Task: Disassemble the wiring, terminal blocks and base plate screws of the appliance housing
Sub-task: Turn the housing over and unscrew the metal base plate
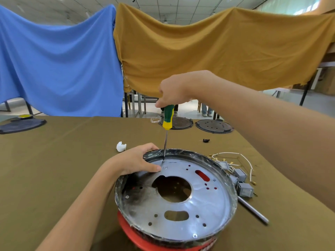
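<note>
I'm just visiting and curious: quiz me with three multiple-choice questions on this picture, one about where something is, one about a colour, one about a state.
1. Where do the loose white wires and grey terminal blocks lie?
A. inside the housing
B. on the cloth, right of the housing
C. by the blue drape

2. What colours is the screwdriver handle?
A. red and black
B. green and yellow
C. plain grey

3. What is the left hand doing?
A. resting on the round metal housing's rim
B. holding wires
C. hanging idle

Answers: 1 B, they lie on the cloth beside the rim; 2 B, green above yellow; 3 A, its fingers lie over the rim.
</note>
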The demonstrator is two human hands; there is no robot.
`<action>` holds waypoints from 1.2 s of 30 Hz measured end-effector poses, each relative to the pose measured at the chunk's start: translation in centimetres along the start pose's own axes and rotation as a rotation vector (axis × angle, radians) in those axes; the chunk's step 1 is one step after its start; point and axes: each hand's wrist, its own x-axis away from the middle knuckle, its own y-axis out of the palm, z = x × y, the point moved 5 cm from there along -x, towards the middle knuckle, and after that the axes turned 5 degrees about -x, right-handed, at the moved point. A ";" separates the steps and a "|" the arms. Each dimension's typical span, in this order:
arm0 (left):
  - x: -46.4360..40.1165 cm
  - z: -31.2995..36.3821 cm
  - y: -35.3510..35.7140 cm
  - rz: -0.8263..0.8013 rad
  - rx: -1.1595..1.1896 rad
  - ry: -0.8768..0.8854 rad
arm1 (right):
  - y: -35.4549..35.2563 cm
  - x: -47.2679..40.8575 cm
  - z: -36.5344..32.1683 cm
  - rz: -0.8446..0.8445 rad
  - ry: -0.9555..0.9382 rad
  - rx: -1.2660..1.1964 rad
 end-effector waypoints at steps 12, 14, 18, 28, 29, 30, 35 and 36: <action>0.0 0.1 0.0 -0.003 0.013 0.010 | 0.3 0.9 0.5 -0.110 0.017 -0.221; 0.0 0.1 0.0 -0.001 0.016 0.006 | 0.0 0.6 1.0 -0.015 0.092 0.036; 0.0 0.2 0.0 0.000 0.012 0.003 | 0.3 0.4 1.2 -0.021 -0.053 -0.098; 0.2 0.2 -0.1 0.002 -0.007 0.027 | -0.1 1.0 -1.1 -0.130 -0.064 -0.316; 0.2 0.2 0.0 -0.003 -0.004 0.027 | -0.2 0.8 -1.0 -0.093 -0.013 -0.201; 0.2 0.2 0.0 -0.004 -0.005 0.028 | -0.4 0.7 -0.8 -0.037 0.011 -0.078; 0.3 0.2 -0.1 -0.004 0.021 0.034 | -0.4 0.2 -0.9 -0.043 -0.100 -0.126; 0.2 0.2 0.0 -0.005 0.026 0.037 | -0.4 0.2 -0.8 -0.087 -0.126 -0.241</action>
